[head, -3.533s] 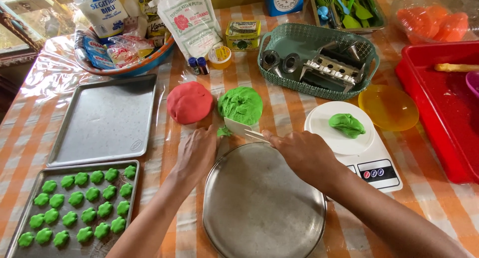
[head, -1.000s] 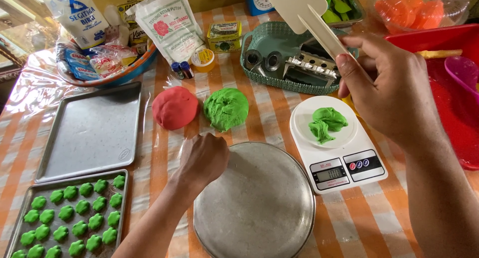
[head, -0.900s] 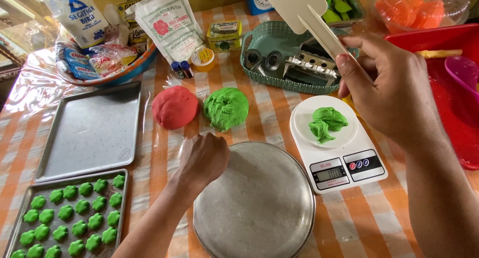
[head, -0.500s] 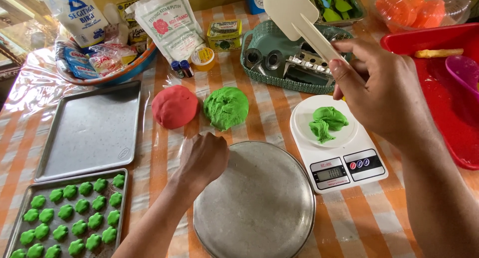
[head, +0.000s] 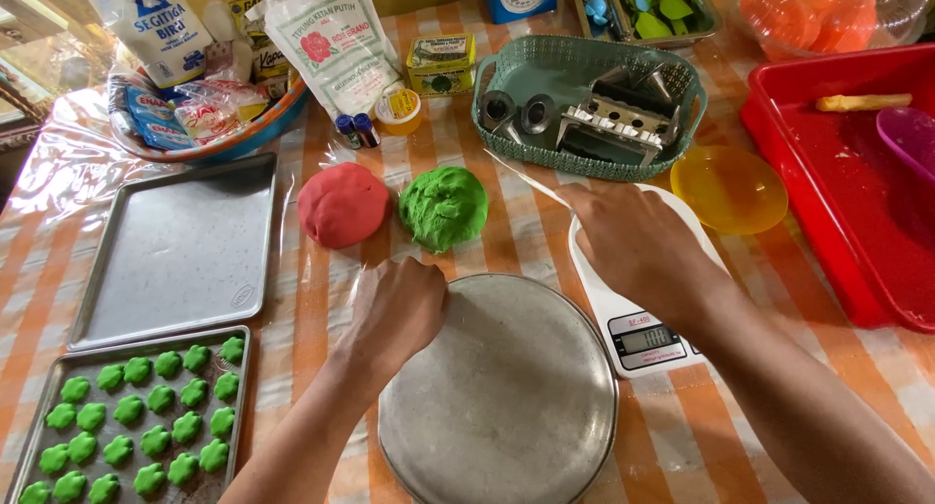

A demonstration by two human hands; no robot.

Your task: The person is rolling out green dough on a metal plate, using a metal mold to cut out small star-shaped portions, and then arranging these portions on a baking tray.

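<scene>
My left hand [head: 397, 304] rests curled on the table at the upper left rim of a round metal pan [head: 499, 397], holding nothing that I can see. My right hand [head: 638, 246] is lowered over the white kitchen scale [head: 643, 340] and grips a white scraper [head: 526, 178], whose thin blade sticks out to the upper left. The hand hides the scale's plate and the dough on it. A green dough ball [head: 444, 206] and a red dough ball [head: 342, 204] lie just beyond my left hand.
A baking tray [head: 39, 407] with several small green dough pieces sits at lower left, a bare tray [head: 183, 249] above it. Behind are a green basket [head: 584, 100] of metal parts, a yellow bowl [head: 729, 186], a red tub [head: 847, 192] and bags of flour [head: 331, 38].
My right hand has come down from above the basket to the scale, laying the scraper nearly flat. It now covers the green dough on the scale. My left hand has stayed put.
</scene>
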